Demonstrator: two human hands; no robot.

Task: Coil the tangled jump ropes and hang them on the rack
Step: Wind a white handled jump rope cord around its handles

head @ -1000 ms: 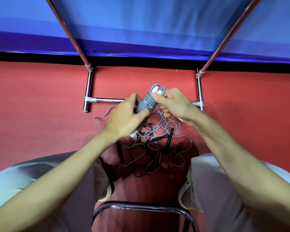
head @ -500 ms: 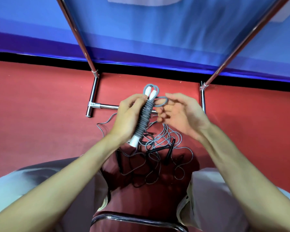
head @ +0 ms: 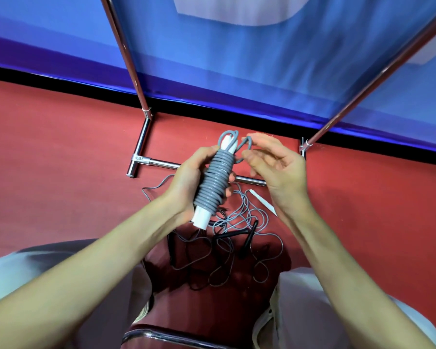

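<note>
A grey jump rope [head: 215, 182] is wound tightly round its two white handles into a thick bundle. My left hand [head: 185, 181] grips this bundle upright, just above the floor. A small grey loop sticks out at the bundle's top, and my right hand [head: 280, 170] pinches that loop between thumb and fingertips. Below the hands a tangle of thin grey and black ropes [head: 237, 238] lies on the red floor, with black handles [head: 249, 235] and one white handle [head: 263, 201]. The chrome rack has its base bar [head: 161, 163] behind the hands.
Two chrome rack uprights [head: 126, 54] [head: 378, 81] rise in front of a blue wall. My knees in pale trousers flank the tangle. A curved chrome chair frame [head: 176, 335] is at the bottom edge.
My right hand let go of the bundle's top and opened, then came back to the small loop. The left hand turned the bundle more upright. The view tilted up.
</note>
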